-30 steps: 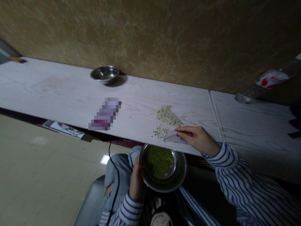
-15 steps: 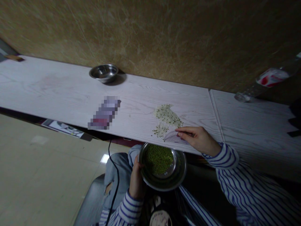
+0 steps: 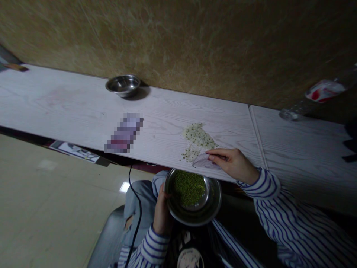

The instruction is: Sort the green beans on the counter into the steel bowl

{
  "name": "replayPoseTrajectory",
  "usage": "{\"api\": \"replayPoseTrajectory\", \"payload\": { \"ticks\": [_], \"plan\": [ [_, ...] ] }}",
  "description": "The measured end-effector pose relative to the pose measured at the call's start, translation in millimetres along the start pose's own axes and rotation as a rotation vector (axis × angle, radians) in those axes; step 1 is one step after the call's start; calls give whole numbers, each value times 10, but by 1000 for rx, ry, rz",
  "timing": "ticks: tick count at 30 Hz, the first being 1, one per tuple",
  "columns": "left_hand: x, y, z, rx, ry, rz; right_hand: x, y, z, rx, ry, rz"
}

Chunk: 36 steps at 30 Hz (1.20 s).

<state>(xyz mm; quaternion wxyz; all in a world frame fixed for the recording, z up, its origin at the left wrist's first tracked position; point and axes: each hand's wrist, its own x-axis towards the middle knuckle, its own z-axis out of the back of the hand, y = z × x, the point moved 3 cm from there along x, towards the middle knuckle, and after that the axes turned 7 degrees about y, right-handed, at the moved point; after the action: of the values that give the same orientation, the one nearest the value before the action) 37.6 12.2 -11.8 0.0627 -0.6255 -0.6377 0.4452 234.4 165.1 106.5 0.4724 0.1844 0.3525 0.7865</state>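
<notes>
My left hand point(image 3: 163, 209) grips the left rim of a metal bowl point(image 3: 208, 219) below the table's front edge. Green beans point(image 3: 189, 189), which look like mung beans, cover much of its bottom. Above the bowl, on the tabletop, my right hand point(image 3: 232, 162) pinches a thin, clear, curved piece of plastic point(image 3: 203, 160) between thumb and fingers. The plastic's left end lies beside a spread pile of white rice-like grains mixed with green beans point(image 3: 198, 137). Part of the plastic is hidden by my fingers.
A second metal bowl point(image 3: 123, 85) stands near the wall. A pixelated flat object point(image 3: 124, 133) lies left of the pile on the white wood-grain table point(image 3: 69, 100). At right a clear bottle point(image 3: 315, 97) leans or lies by the wall. A black cable point(image 3: 139, 208) hangs across my leg.
My right hand has shifted slightly left with the plastic piece, toward the grains. The bowl in my left hand stays almost in place.
</notes>
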Motion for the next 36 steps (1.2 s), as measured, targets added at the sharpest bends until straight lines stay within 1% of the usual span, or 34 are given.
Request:
{"api": "replayPoseTrajectory", "payload": {
  "ticks": [3, 6, 12, 16, 22, 25, 30, 36],
  "plan": [
    [-3, -20, -20, 8, 17, -25, 11, 23, -47, 16, -10, 14],
    [-12, -24, -22, 7, 15, -22, 25, 38, -66, 0, -3, 10],
    [-24, -42, -13, 36, 3, -10, 27, -37, 64, -16, -74, -53],
    [-20, -40, -10, 14, -5, 9, 32, -55, 116, 24, -100, -53],
    [-27, -39, -14, 44, 31, -36, 61, -2, 40, 9, -72, -56],
    [-29, -53, -28, 43, 28, -48, 56, 23, 14, -2, -52, -31],
    [-41, -65, -47, 23, -8, -22, 27, 41, -8, -11, -11, -1],
    [-48, -83, -64, 35, 17, -38, 51, 23, -47, 31, -9, 22]
  ]
}}
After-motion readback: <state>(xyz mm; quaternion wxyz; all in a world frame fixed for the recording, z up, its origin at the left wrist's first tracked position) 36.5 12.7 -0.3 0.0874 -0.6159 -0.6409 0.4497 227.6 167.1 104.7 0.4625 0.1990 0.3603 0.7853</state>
